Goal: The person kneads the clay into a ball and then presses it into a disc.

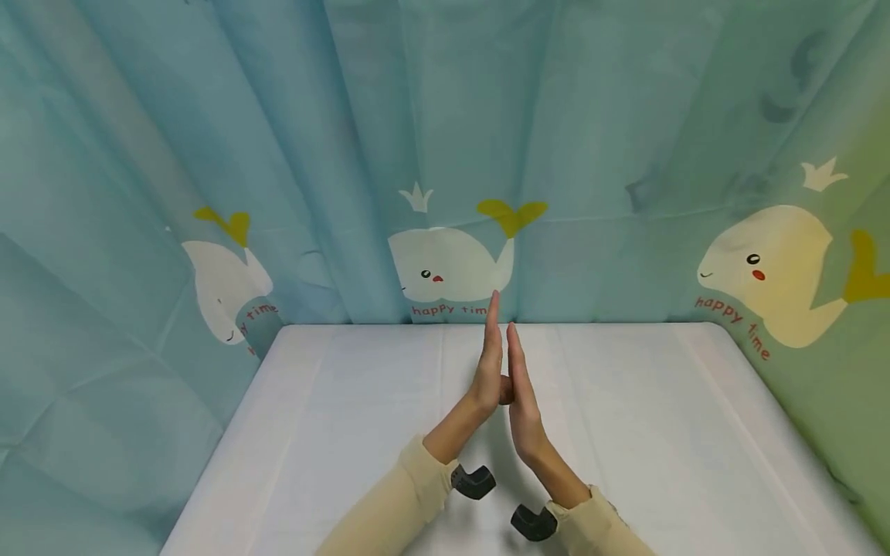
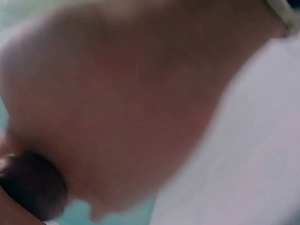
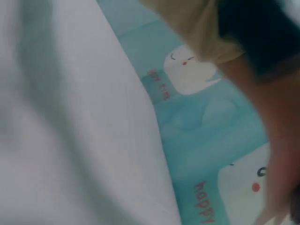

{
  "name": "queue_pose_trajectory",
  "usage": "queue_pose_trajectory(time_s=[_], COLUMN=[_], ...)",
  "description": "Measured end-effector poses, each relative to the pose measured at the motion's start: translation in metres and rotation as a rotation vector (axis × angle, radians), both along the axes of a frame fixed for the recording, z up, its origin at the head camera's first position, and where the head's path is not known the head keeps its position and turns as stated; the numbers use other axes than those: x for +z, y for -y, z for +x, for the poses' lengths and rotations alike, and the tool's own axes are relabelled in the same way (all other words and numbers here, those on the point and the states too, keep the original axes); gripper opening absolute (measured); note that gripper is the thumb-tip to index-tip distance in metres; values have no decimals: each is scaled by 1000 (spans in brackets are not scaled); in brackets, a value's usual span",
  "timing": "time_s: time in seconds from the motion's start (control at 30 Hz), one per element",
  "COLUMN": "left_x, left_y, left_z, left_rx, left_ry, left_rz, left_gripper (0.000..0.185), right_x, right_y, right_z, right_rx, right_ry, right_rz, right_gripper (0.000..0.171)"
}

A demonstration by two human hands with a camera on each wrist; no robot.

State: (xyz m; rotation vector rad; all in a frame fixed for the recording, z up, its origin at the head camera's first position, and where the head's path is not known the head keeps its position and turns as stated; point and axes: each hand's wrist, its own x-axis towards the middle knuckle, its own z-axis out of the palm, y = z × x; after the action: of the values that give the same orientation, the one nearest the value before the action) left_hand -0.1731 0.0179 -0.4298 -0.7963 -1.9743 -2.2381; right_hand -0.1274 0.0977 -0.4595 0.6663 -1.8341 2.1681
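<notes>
Person's left hand and right hand stand upright, palm to palm w/ fingers straight, thumbs touching, above centre of the white table. Nothing held btwn them. Whale-print curtain hangs at far side. Wrist views too blurred to add detail.

Left wrist view: wholly blurred; a hand fills most of it, its fingers indistinguishable, with a dark rounded shape at the lower left cut off by the edge. Right wrist view: motion-blurred; the tan sleeve and forearm run off the right edge. Head view: both palms face each other, their inner surfaces hidden; the sleeves leave the bottom edge.
</notes>
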Motion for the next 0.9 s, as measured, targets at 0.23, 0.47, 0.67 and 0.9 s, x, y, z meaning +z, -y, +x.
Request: queue_pose_trajectory(time_s=[0.23, 0.47, 0.67, 0.9], left_x=[-19, -9, 2, -7], left_y=[-3, -5, -3, 2], left_z=[5, 27, 22, 5], left_rx=[-26, -64, -69, -10], left_ry=[73, 74, 46, 75], left_rz=[-69, -7, 13, 0], left_gripper=[62, 60, 61, 57], right_x=[19, 13, -1, 16], right_y=[-7, -20, -12, -1], right_z=[-4, -24, -15, 0], right_rx=[-97, -55, -13, -49], right_ry=[-15, 80, 54, -42], right_rz=[82, -1, -79, 50], right_gripper=[55, 54, 56, 57])
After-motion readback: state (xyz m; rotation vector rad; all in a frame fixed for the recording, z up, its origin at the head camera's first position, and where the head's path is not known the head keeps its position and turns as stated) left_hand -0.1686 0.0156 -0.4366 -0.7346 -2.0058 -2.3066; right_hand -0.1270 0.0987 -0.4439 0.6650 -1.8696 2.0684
